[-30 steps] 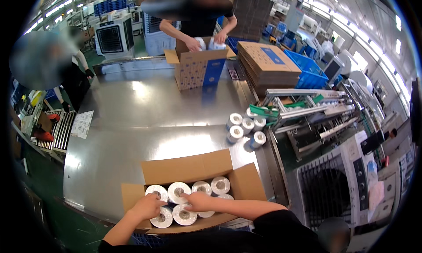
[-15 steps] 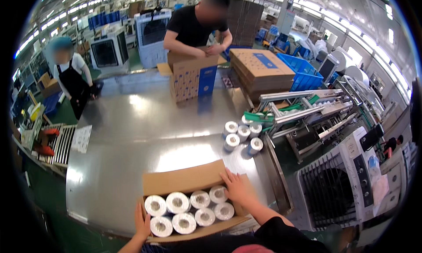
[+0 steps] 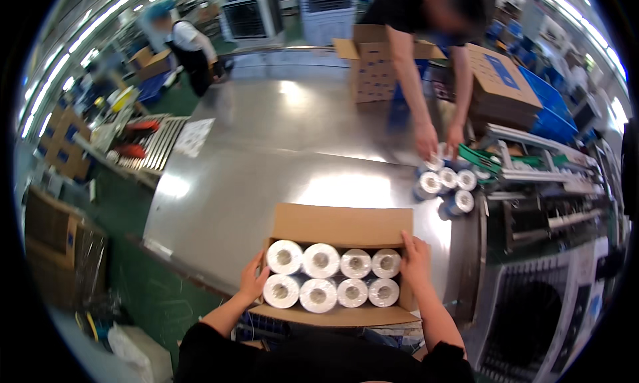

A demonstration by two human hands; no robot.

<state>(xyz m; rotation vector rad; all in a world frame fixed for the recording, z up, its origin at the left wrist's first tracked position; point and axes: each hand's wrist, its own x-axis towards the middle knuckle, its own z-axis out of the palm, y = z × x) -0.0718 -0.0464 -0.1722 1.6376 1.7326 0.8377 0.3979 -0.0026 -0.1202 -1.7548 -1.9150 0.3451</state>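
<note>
An open cardboard box (image 3: 344, 224) lies at the table's near edge, its far flap standing up and its near flap folded outward. Two rows of white paper rolls (image 3: 321, 260) fill it, their round ends and cores facing up. At the box's left wall, my left hand (image 3: 253, 276) is closed with its fingers against the edge. My right hand (image 3: 415, 258) grips the opposite wall near the far right corner, thumb and fingers on the cardboard.
Beyond the metal table (image 3: 266, 163), a co-worker's hands (image 3: 427, 141) touch a group of wrapped rolls (image 3: 447, 178). Another open carton (image 3: 374, 70) stands before that person. Stacked flat cartons (image 3: 496, 83) and a conveyor frame (image 3: 546, 173) flank the right side; a roller track (image 3: 160, 143) is at left.
My view has swung left. My right hand has moved from the far flap to the box's right wall. The co-worker's hands have gone from the far carton to the loose rolls.
</note>
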